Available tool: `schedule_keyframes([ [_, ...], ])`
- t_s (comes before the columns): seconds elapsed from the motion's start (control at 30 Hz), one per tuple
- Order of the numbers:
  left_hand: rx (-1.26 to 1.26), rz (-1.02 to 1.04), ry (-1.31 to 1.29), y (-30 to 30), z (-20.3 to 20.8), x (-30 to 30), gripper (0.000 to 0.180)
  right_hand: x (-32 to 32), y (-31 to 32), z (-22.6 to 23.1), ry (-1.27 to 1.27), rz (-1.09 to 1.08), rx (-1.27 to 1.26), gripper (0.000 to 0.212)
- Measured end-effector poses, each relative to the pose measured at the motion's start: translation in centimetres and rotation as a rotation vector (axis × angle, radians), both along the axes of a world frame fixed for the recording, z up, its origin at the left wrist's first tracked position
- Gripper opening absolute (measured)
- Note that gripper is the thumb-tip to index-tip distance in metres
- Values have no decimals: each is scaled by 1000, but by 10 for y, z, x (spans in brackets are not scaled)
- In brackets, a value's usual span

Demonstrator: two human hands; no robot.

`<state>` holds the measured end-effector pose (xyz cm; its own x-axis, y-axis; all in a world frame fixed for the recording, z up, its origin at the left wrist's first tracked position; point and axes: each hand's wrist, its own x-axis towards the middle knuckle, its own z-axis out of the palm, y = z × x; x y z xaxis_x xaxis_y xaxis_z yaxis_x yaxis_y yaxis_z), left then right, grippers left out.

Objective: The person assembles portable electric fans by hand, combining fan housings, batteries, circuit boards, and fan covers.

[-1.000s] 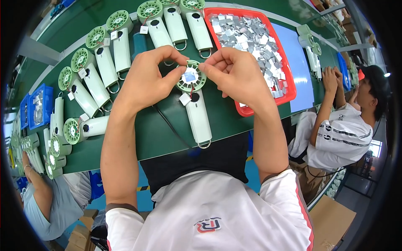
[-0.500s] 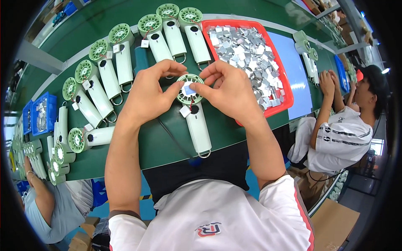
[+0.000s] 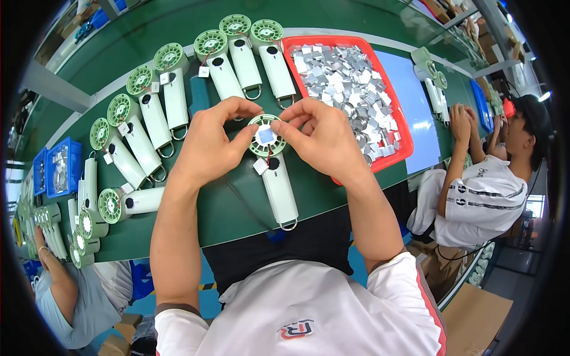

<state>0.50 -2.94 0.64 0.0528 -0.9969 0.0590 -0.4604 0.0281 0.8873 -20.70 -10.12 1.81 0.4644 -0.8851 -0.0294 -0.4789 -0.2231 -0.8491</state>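
A handheld fan with a pale handle and a round green slotted head lies in front of me, its wire loop toward me. My left hand and my right hand grip the rim of its head from both sides, thumbs on the face and fingers curled behind. A thin silvery-blue square piece rests on the centre of the head, between the thumb tips. Below the head, a small white connector hangs on red and dark wires.
Several similar fans fan out in an arc at left and behind. A red tray of silvery square pieces stands at right, next to a blue sheet. Blue bins sit far left. Co-workers are on both sides.
My right thumb has slid off the square piece toward the head's right rim, so the piece shows more fully. The whole view has shifted slightly.
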Motion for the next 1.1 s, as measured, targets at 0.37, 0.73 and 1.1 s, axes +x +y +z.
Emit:
schedule_keyframes([
  [0.37, -110, 18, 15, 0, -11, 1, 28, 0, 4, 5, 54, 0, 10, 40],
  [0.73, -66, 13, -7, 3, -2, -2, 28, -3, 4, 5, 16, 1, 41, 30],
  [1.1, -80, -2, -37, 4, -5, -1, 33, -1, 13, 0, 44, -27, -81, 34],
])
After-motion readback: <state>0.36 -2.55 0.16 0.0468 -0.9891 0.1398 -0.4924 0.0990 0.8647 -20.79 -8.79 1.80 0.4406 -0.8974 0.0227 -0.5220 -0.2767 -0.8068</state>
